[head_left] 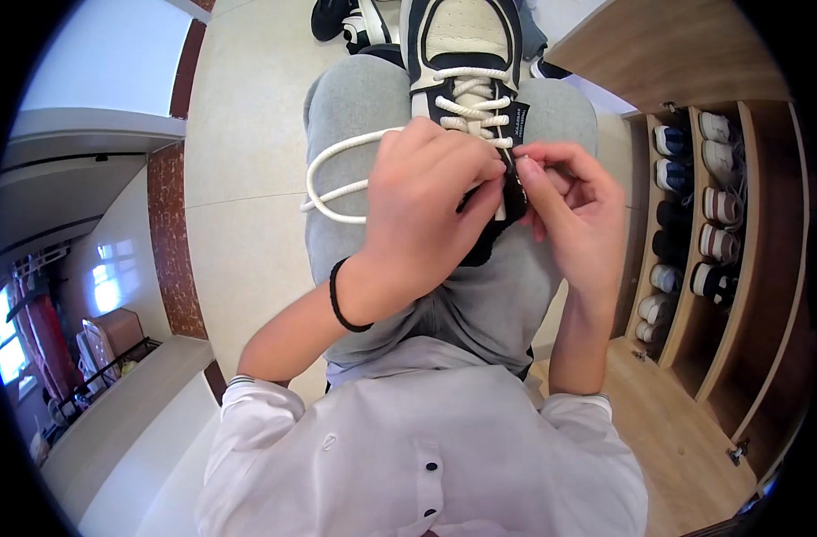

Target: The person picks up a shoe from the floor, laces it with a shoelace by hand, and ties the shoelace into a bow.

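Note:
A cream and black sneaker [466,36] rests on my lap with its toe pointing away from me. Its thick white shoelace [462,109] crosses the front in several rows, and a long loose loop spreads left over my knee. My left hand [431,201] is closed above the shoe's opening, thumb and forefinger pinched by the eyelet edge; the loose lace runs beneath this hand. Close by on the right, my right hand [574,197] pinches the dark eyelet edge between thumb and fingers. The exact contact at the fingertips is partly hidden.
An open wooden shoe cabinet [695,224] on the right holds several pairs of shoes. Another black and white shoe [359,22] sits on the tiled floor [247,107] beyond my knees. On the left, a ledge [131,394] runs beside a pink box [117,331].

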Available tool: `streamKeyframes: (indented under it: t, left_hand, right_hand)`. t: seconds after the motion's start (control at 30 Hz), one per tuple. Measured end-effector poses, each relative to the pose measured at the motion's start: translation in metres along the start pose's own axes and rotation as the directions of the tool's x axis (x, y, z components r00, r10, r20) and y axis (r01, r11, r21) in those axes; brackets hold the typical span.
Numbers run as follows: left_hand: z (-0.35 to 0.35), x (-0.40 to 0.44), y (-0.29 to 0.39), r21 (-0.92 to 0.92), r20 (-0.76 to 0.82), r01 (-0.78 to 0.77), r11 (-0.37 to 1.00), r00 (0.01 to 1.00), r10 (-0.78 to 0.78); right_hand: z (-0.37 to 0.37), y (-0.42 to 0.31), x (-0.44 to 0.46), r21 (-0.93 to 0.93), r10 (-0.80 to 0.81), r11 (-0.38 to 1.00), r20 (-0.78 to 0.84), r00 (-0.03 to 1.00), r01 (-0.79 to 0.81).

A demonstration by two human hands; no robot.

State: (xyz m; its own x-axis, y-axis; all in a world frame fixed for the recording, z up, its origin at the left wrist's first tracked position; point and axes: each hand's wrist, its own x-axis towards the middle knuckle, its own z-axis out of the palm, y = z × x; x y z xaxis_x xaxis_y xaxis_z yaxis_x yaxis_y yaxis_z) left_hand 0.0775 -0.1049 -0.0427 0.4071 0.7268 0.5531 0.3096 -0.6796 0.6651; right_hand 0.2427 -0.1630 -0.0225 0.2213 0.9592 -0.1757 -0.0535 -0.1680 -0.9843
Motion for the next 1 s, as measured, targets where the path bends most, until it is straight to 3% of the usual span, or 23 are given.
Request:
streamKeyframes:
  t: [0.1, 0.27, 0.33, 0.37, 0.43, 0.47, 0.53, 0.57, 0.63, 0.7, 0.83, 0.9, 0.93, 1.0]
  left_hand:
    - [-0.008, 0.003, 0.01, 0.025, 0.049, 0.089, 0.996, 0.995, -0.091]
    - [-0.023, 0.002, 0.013, 0.127, 0.078, 0.016, 0.992, 0.997, -0.026]
    - [-0.03, 0.001, 0.011, 0.15, 0.083, -0.018, 0.988, 0.997, 0.006]
    - [-0.033, 0.001, 0.011, 0.09, 0.082, 0.003, 0.996, 0.997, -0.011]
    - [-0.038, 0.002, 0.01, 0.03, 0.084, 0.022, 0.999, 0.996, -0.025]
    - [-0.039, 0.002, 0.009, 0.038, 0.072, 0.008, 0.999, 0.997, -0.011]
    - [-0.046, 0.003, 0.007, 0.047, 0.059, -0.005, 0.999, 0.998, 0.003]
    - [-0.05, 0.004, 0.005, 0.073, 0.036, 0.012, 0.997, 0.999, -0.015]
    - [-0.053, 0.005, 0.001, 0.097, 0.011, 0.03, 0.995, 0.999, -0.031]
    - [-0.05, 0.002, -0.006, 0.031, 0.004, 0.121, 0.992, 0.993, -0.122]
    - [-0.047, -0.005, -0.005, 0.034, -0.018, 0.129, 0.991, 0.992, -0.128]
    - [-0.047, -0.008, 0.005, -0.097, -0.046, 0.312, 0.945, 0.947, -0.318]
    - [-0.049, -0.01, 0.003, -0.096, -0.047, 0.314, 0.945, 0.946, -0.319]
    - [-0.052, -0.018, -0.007, 0.237, 0.044, 0.219, 0.947, 0.971, -0.236]
  right_hand:
    - [0.004, 0.003, 0.0, 0.015, -0.056, 0.998, -0.029, 0.998, 0.057]
    - [-0.006, 0.012, -0.003, -0.014, -0.078, 0.997, -0.142, 0.987, 0.077]
    - [-0.02, 0.012, 0.005, 0.117, -0.21, 0.957, -0.351, 0.912, 0.265]
    - [-0.028, 0.012, 0.006, 0.117, -0.211, 0.957, -0.352, 0.912, 0.266]
    - [-0.049, 0.013, 0.007, 0.371, -0.124, 0.881, -0.416, 0.901, 0.293]
    - [-0.065, 0.022, 0.009, 0.373, -0.125, 0.88, -0.416, 0.901, 0.294]
    - [-0.105, 0.056, 0.015, 0.634, -0.025, 0.71, -0.412, 0.911, 0.306]
    - [-0.124, 0.074, 0.019, 0.634, -0.025, 0.71, -0.412, 0.911, 0.306]
    - [-0.154, 0.11, 0.027, 0.819, 0.044, 0.506, -0.337, 0.94, 0.27]
    - [-0.163, 0.149, 0.032, 0.822, 0.119, 0.515, -0.35, 0.929, 0.244]
    - [-0.163, 0.201, 0.035, 0.808, 0.254, 0.557, -0.386, 0.887, 0.192]
    - [-0.162, 0.207, 0.037, 0.802, 0.294, 0.562, -0.423, 0.857, 0.203]
    - [-0.16, 0.206, 0.037, 0.794, 0.331, 0.569, -0.461, 0.823, 0.215]
    - [-0.165, 0.203, 0.04, 0.767, 0.331, 0.594, -0.509, 0.795, 0.243]
